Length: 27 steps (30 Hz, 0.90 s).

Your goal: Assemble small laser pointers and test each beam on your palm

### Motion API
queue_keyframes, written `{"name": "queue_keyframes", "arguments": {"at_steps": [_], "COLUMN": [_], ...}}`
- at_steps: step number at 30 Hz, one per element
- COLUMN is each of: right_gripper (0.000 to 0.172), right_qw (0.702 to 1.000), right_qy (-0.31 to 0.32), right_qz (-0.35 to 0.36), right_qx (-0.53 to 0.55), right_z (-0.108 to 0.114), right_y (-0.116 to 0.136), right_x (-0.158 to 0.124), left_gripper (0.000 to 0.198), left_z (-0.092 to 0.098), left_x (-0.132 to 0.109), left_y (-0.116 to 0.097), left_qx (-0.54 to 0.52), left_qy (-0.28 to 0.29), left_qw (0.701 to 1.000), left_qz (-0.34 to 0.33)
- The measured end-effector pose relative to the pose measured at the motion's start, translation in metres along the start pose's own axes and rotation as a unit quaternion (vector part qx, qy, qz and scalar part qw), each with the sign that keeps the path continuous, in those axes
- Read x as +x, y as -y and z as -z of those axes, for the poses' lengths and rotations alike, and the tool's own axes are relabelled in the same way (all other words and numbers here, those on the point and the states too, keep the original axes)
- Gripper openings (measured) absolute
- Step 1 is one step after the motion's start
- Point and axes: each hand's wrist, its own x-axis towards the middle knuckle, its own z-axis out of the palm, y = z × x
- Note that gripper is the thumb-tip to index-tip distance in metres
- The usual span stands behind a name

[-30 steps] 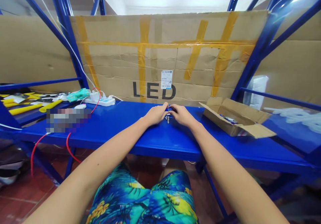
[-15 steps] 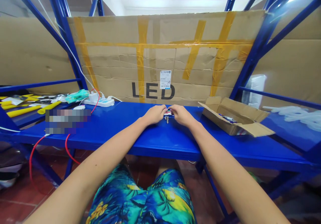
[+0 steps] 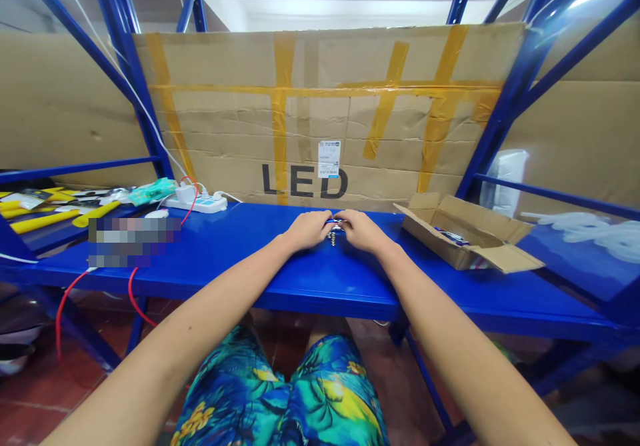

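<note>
Over the middle of the blue table, my left hand [image 3: 311, 229] and my right hand [image 3: 361, 229] meet, fingertips almost touching. Both are closed on the ends of one small keychain-like object [image 3: 336, 223], which shows blue and silver between the fingers. Its exact kind is too small and too covered to make out. A short beaded metal chain [image 3: 333, 239] hangs or lies just below it, on the near side. My fingers hide most of the object's ends.
An opened cardboard box [image 3: 463, 239] with blue-and-silver items stands at right. A white power strip [image 3: 200, 203] with cables lies back left, near yellow-handled tools [image 3: 47, 221]. Behind the table [image 3: 210, 259] rises a large taped carton [image 3: 225, 126]. Blue posts frame both sides.
The small object has turned between my fingers: red and white bands showed before, blue and silver show now. Both hands stay in nearly the same place.
</note>
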Motion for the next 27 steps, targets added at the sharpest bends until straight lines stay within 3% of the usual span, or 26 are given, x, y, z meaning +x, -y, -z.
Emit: {"name": "queue_keyframes", "arguments": {"at_steps": [7, 22, 27], "right_gripper": [0.025, 0.025, 0.026], "right_qw": [0.999, 1.000, 0.999], "right_qy": [0.009, 0.012, 0.017], "right_qz": [-0.018, -0.020, -0.041], "right_qx": [-0.043, 0.004, 0.030], "right_z": [0.0021, 0.0035, 0.0022], "right_y": [0.0069, 0.0049, 0.0013], "right_x": [-0.0002, -0.0014, 0.0014], "left_gripper": [0.036, 0.032, 0.025], "left_z": [0.0011, 0.0027, -0.0010], "left_x": [-0.0002, -0.0009, 0.0023], "left_y": [-0.0020, -0.0053, -0.0018], "left_qx": [0.041, 0.057, -0.053], "left_qy": [-0.009, 0.009, -0.026], "left_qw": [0.999, 0.998, 0.998], "left_qz": [-0.022, -0.037, -0.016]}}
